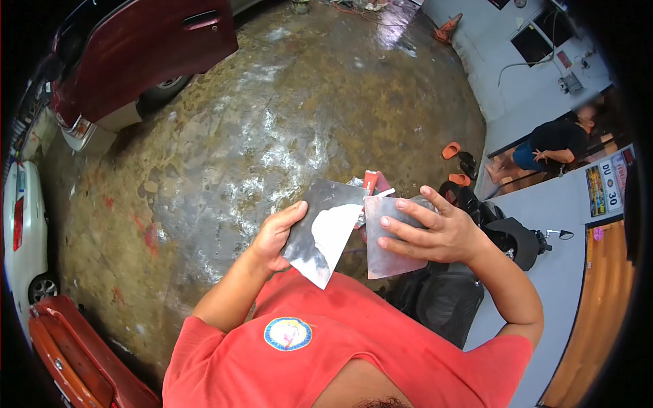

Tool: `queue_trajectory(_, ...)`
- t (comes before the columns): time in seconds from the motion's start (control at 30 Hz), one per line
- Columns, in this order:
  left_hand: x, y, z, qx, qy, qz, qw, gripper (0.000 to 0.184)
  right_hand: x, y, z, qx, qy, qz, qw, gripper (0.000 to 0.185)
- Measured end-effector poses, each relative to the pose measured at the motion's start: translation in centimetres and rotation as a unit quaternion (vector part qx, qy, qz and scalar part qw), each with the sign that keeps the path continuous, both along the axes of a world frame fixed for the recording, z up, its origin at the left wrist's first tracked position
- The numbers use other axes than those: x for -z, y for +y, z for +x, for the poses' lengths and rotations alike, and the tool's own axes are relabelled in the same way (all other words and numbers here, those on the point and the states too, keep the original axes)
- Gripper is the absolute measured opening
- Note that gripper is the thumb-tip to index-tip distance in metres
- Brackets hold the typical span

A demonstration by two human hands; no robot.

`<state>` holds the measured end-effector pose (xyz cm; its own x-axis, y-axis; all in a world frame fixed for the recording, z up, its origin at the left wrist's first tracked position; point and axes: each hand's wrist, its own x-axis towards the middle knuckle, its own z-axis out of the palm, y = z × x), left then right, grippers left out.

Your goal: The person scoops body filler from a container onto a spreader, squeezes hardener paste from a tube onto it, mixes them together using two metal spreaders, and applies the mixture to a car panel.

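- Dark plate [326,197], one: in front of your chest at the middle of your view, face up toward you, tilted, one corner at about 6 o'clock.
- White paste [333,234], one patch: on the dark plate's 3-to-5 o'clock side, well apart from your thumb; the bare side presumably serves as a clean handhold.
- Your left hand [275,234]: clamped on the dark plate's 9 o'clock edge, thumb along the margin, the other fingers mostly hidden beneath, probably to support the plate from below.
- Grey plate [384,262], one: at 3 o'clock from the dark plate, just beside it; whether their upper corners touch, you cannot tell from here. Faces tilted toward each other's edges, perhaps so both surfaces stay within your sight.
- Your right hand [442,231]: holding the grey plate from its 3 o'clock side, fingers spaced apart across the upper face, likely to steady a broad sheet; any grip underneath is hidden.
- Small red item [371,180]: at 2 o'clock, partly behind the plates; its support cannot be made out.
- Motorcycle [449,299], black: at 4 o'clock, beyond your right forearm.
- Dark red door [146,41]: at 10 to 11 o'clock, above wet-looking floor [224,143].
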<state>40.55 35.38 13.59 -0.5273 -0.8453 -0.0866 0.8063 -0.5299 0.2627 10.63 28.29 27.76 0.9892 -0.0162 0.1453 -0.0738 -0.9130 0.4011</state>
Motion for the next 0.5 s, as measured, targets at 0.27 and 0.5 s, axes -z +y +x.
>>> queue_trajectory(0.27, 0.7, -0.2, 0.5, -0.054, -0.016, 0.022, 0.998, 0.040, -0.1, 0.3, -0.3, 0.013, 0.008, 0.031, 0.999, 0.039)
queue_trajectory(0.5, 0.4, -1.2, 1.2, -0.112, -0.214, -0.051, 0.969, 0.046, -0.1, 2.6, 1.4, 0.217, -0.374, 0.592, 0.680, 0.044)
